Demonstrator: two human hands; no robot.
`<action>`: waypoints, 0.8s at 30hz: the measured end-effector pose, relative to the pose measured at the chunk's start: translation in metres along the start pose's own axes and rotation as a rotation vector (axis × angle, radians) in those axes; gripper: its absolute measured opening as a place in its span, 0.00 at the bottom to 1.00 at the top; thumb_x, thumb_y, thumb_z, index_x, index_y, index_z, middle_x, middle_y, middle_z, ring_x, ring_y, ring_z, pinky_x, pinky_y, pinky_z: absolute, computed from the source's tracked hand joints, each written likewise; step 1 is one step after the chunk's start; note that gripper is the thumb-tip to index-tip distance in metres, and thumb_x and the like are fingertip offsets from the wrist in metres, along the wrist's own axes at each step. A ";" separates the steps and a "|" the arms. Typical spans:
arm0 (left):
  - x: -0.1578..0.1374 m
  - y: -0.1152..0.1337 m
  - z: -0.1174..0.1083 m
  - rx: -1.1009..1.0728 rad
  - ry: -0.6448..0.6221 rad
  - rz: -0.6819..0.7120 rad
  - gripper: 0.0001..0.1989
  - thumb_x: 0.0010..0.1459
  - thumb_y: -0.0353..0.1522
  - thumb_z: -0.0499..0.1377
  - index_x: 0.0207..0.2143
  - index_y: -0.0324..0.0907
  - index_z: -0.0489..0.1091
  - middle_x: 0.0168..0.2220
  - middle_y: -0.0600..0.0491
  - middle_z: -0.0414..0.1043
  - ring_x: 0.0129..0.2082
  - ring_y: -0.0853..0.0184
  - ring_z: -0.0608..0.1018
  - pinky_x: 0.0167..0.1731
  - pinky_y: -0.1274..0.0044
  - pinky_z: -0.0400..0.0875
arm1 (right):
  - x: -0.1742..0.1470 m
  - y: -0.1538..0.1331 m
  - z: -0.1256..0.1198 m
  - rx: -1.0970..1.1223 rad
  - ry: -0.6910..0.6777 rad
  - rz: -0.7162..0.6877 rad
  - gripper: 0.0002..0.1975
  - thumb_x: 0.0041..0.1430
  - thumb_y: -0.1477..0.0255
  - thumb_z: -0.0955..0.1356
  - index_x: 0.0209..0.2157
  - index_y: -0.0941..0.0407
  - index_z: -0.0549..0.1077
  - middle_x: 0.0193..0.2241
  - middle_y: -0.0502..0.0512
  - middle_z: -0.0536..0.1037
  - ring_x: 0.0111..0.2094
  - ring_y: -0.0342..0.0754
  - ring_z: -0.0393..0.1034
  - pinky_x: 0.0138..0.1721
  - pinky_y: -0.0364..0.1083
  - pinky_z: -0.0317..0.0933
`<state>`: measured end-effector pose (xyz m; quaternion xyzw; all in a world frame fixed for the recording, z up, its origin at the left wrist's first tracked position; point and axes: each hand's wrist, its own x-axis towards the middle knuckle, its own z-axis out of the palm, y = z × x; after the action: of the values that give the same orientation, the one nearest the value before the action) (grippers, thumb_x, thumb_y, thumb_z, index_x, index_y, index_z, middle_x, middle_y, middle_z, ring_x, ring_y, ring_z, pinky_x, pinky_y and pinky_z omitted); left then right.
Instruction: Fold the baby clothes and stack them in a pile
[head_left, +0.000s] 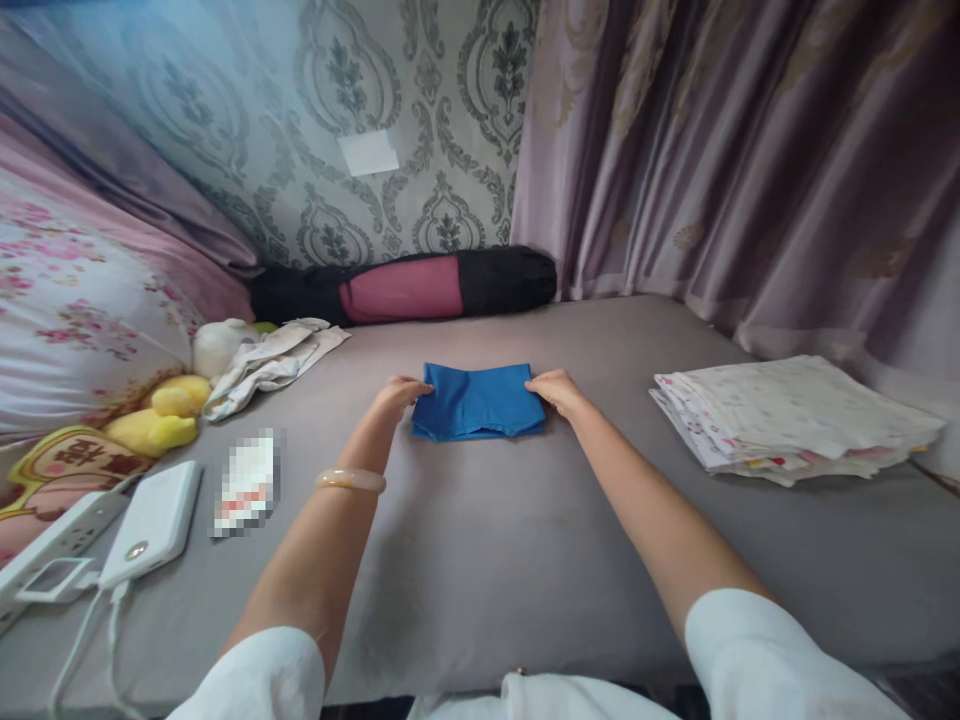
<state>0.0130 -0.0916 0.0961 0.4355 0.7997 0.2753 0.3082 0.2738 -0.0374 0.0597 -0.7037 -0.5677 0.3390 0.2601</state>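
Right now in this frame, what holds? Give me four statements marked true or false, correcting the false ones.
The left hand and right hand both hold the blue cloth. True.
The bracelet is on the right wrist. False: the bracelet is on the left wrist.
The patterned cloth stack lies right of the blue cloth. True.
The white device lies on the patterned cloth stack. False: the white device lies beside the power strip.

Bare grey surface (pixel 480 560) lies open between the forearms (pixel 637 480), in front of the blue cloth (pixel 478 402), and beyond it up to a long black-and-maroon bag (pixel 409 288) against the wall. A pale fabric stack (pixel 795 410) blocks the right; plush toys (pixel 180 397), a power strip (pixel 75 532) and a white box (pixel 154 515) crowd the left.
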 end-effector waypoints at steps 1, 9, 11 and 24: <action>-0.003 0.005 -0.002 -0.008 0.006 0.006 0.14 0.39 0.40 0.70 0.22 0.41 0.70 0.15 0.56 0.64 0.21 0.68 0.70 0.23 0.78 0.62 | -0.001 -0.001 -0.003 0.014 0.006 0.001 0.03 0.46 0.73 0.73 0.24 0.58 0.77 0.15 0.48 0.71 0.21 0.42 0.67 0.22 0.38 0.57; -0.032 0.053 0.003 -0.140 -0.052 0.151 0.07 0.44 0.32 0.64 0.17 0.42 0.72 0.12 0.57 0.59 0.19 0.71 0.62 0.21 0.78 0.55 | -0.012 -0.004 -0.056 0.102 0.066 0.009 0.07 0.48 0.72 0.73 0.21 0.59 0.75 0.10 0.45 0.67 0.13 0.37 0.56 0.15 0.37 0.49; -0.040 0.065 0.012 -0.185 -0.087 0.185 0.08 0.46 0.31 0.64 0.17 0.42 0.72 0.12 0.57 0.60 0.18 0.71 0.61 0.21 0.79 0.54 | -0.015 -0.003 -0.077 0.149 0.085 0.010 0.07 0.50 0.73 0.72 0.21 0.60 0.74 0.10 0.45 0.68 0.11 0.35 0.52 0.14 0.37 0.47; -0.101 0.158 0.118 -0.493 -0.413 0.394 0.08 0.48 0.30 0.62 0.18 0.39 0.70 0.19 0.55 0.66 0.18 0.75 0.62 0.20 0.80 0.52 | -0.026 0.037 -0.238 -0.039 0.453 0.108 0.06 0.60 0.75 0.68 0.34 0.64 0.76 0.26 0.58 0.81 0.18 0.38 0.68 0.20 0.36 0.58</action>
<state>0.2267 -0.0850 0.1558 0.5400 0.5313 0.4199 0.4998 0.4774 -0.0665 0.1882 -0.7958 -0.4629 0.1750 0.3489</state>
